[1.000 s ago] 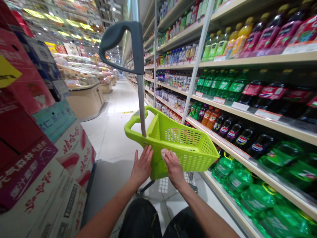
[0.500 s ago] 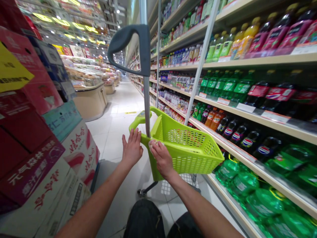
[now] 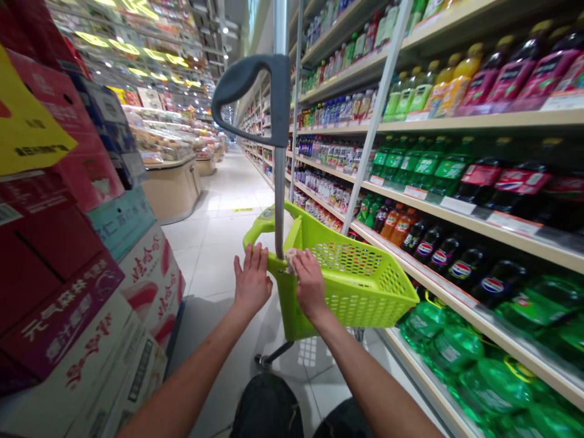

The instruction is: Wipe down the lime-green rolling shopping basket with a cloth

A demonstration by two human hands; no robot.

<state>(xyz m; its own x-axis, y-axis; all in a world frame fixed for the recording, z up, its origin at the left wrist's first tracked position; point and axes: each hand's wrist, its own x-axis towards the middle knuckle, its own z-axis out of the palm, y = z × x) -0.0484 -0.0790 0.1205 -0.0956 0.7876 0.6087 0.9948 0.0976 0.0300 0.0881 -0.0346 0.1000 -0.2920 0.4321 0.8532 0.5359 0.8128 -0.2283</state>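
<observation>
A lime-green plastic shopping basket [image 3: 360, 286] on wheels stands in the aisle in front of me. A metal pole with a grey handle [image 3: 255, 91] rises from its near rim. My left hand [image 3: 252, 281] lies flat, fingers stretched out, against the basket's near left corner. My right hand [image 3: 310, 283] is closed on a small pale cloth [image 3: 290, 260] and presses it on the rim just right of the pole.
Drink shelves [image 3: 456, 207] with green, dark and red bottles run along the right. Stacked red and white cartons [image 3: 68, 274] stand close on the left. A tiled aisle [image 3: 223, 207] runs ahead past a curved counter [image 3: 171, 182]. My dark-trousered knees show at the bottom.
Both hands climbed from the basket's lower near wall to its top rim beside the pole, the right hand taking the cloth with it. The basket sits slightly further right in view.
</observation>
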